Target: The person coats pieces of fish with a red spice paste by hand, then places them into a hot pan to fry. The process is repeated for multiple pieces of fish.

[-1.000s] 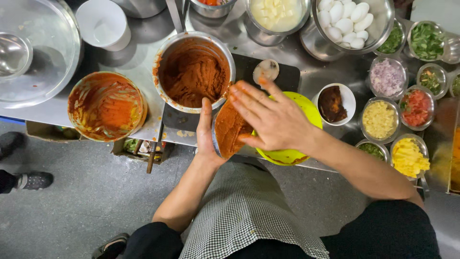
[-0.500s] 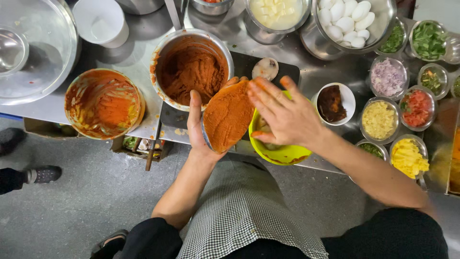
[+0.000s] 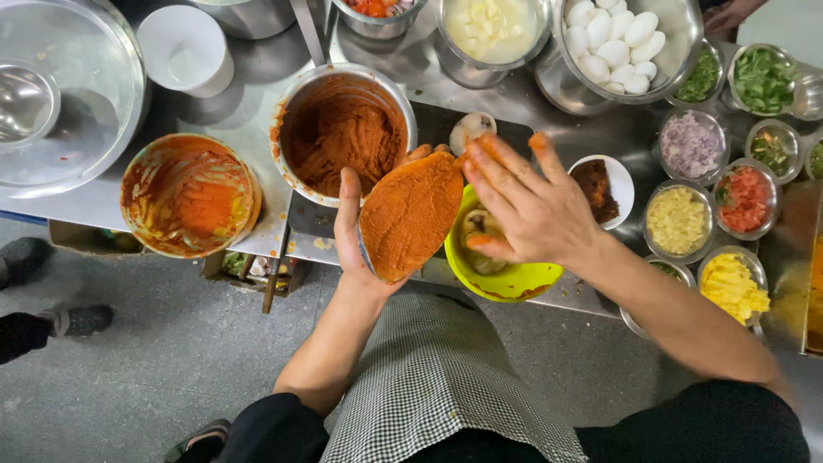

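Over the surface's near edge, the left hand [image 3: 360,236] cups a paste-coated orange flatbread round [image 3: 410,214] upright, its grip clamped behind it, while the right hand [image 3: 527,210], fingers spread and empty, hovers above the lime-green plastic bowl [image 3: 506,279] to catch drips.

Bright, even overhead light filled the scene, and colours were vivid. Soft glare lay on the steel tabletop [image 3: 257,129] and on the big steel bowl [image 3: 103,129] at its far left, with only faint shadows under the bowls. Focus was sharp at centre; the tabletop's edges bowed slightly toward the frame corners.
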